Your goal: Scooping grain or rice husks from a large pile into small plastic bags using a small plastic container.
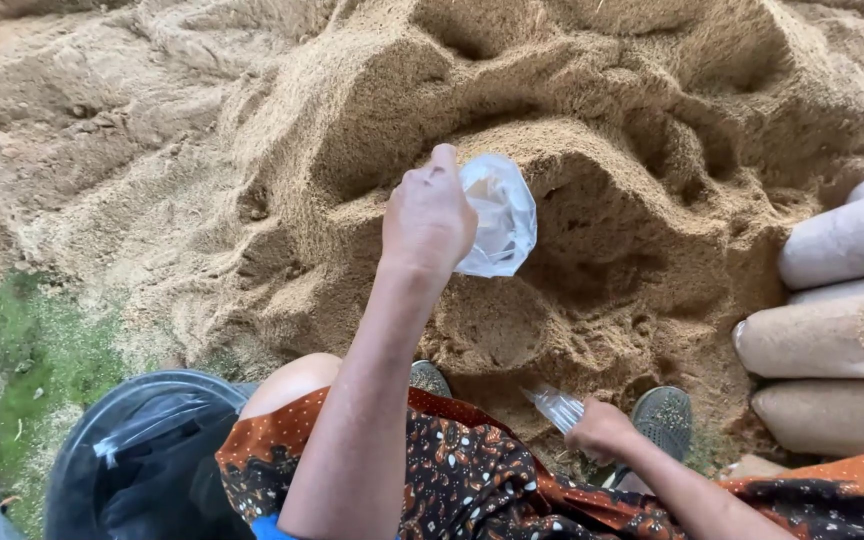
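Sawdust pile (pixel 572 130) w/ left hand (pixel 428 222) shut on clear bag (pixel 497 215); right hand (pixel 600 430) grips another bag (pixel 557 406). Bag may slip, spill.

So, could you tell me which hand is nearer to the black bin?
Left. The left hand, holding a clear bag, is above-right of the black bin; the right hand is far right.
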